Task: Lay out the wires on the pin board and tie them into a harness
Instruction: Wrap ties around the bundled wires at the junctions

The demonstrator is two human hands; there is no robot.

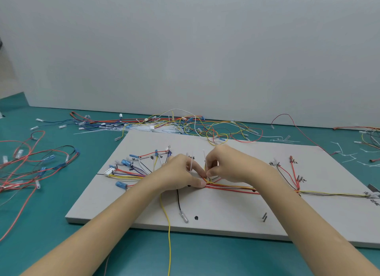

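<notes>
A white pin board lies on the teal table. A bundle of red, yellow and grey wires runs across it, fanning at the left to blue terminals and a white connector. My left hand pinches the bundle near the board's middle and holds a white cable tie between its fingers. My right hand pinches another white tie strip just above the same spot. A yellow wire and a black wire hang off toward the front edge.
Loose coloured wires lie in a heap behind the board, with more at the left and far right. Spare white cable ties are scattered at the right. Pins stick up from the board. A grey wall stands behind.
</notes>
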